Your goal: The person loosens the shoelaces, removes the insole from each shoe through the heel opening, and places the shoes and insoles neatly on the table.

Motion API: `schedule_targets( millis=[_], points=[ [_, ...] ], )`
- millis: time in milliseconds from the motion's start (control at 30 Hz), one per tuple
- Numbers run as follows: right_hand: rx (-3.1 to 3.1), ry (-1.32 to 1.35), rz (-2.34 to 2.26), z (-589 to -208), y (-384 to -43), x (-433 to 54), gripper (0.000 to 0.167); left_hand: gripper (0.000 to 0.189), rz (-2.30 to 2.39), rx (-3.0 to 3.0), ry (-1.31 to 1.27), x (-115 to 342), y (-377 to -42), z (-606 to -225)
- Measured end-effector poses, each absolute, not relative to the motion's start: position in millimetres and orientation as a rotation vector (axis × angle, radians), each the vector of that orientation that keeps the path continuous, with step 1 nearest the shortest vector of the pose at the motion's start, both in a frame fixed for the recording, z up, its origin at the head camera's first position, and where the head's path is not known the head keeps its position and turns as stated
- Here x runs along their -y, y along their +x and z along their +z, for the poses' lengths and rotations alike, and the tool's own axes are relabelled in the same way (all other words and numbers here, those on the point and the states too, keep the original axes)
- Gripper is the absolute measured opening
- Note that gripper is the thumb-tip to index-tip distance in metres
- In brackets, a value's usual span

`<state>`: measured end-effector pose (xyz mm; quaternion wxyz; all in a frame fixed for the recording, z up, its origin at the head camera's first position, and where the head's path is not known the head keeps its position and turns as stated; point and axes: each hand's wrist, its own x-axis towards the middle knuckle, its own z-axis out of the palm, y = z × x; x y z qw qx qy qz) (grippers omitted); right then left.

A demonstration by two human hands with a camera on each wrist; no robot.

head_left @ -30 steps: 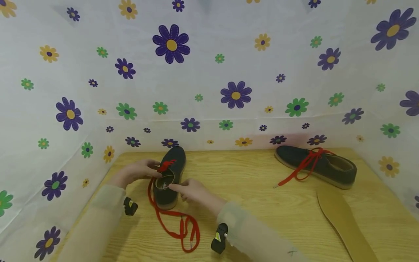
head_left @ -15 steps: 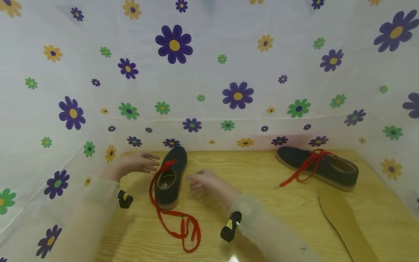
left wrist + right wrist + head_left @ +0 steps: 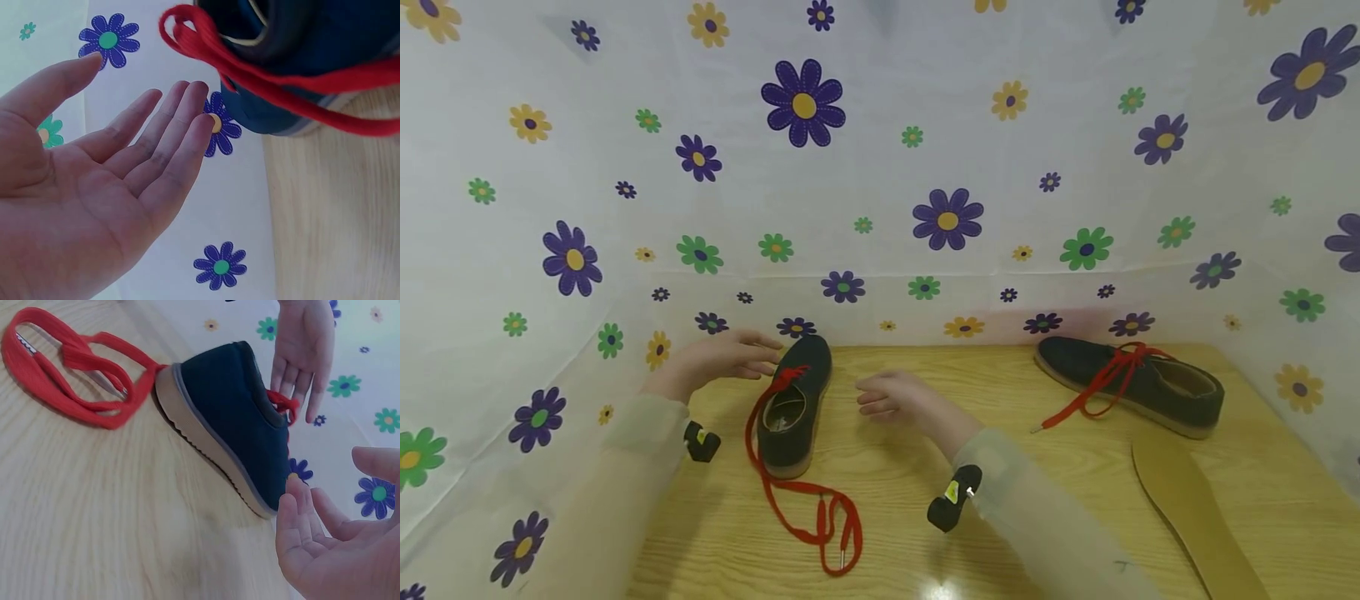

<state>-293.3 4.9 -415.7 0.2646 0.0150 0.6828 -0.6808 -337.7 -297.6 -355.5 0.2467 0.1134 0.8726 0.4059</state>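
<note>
A dark navy shoe (image 3: 817, 367) stands on the table at the left, toe toward the back wall. Its red shoelace (image 3: 781, 512) runs from the eyelets down the left side and lies looped in front of the heel. My left hand (image 3: 722, 360) hovers at the shoe's left near the toe, fingers spread and holding nothing. To the right of the shoe, my right hand (image 3: 904, 398) is apart from it with relaxed fingers. The left wrist view shows an open palm (image 3: 119, 181) beside the shoe. In the right wrist view the shoe's sole edge (image 3: 206, 440) rests on the wood.
Another navy shoe (image 3: 1202, 412) with a tied red shoelace (image 3: 1101, 383) lies at the back right. A tan insole (image 3: 1187, 500) is in front of it. A white flowered cloth (image 3: 865, 167) lines the back and sides of the wooden table (image 3: 925, 367).
Both hands have let go of the shoe's opening. The right hand has drawn away to the right, and the left has moved up beside the toe. The shoe stays in place.
</note>
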Motion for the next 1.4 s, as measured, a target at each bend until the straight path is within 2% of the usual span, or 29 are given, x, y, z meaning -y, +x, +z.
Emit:
schedule_targets(
  millis=[600,1000,1400],
  points=[
    [-1.91,0.01,-1.815,-417.6,-310.3,-51.9,0.052,0.055,1.108,-2.325,0.411,256.1,-339.2,-340.4],
    [-1.945,0.018,-1.796,-414.3,-314.2,-87.5,0.055,0.048,1.155,-2.279,0.425,227.2,-346.9,-356.1],
    [-2.009,0.037,-1.78,-413.9,-315.9,-123.2,0.056,0.05,1.178,-2.248,0.404,196.2,-351.1,-373.2]
  ],
)
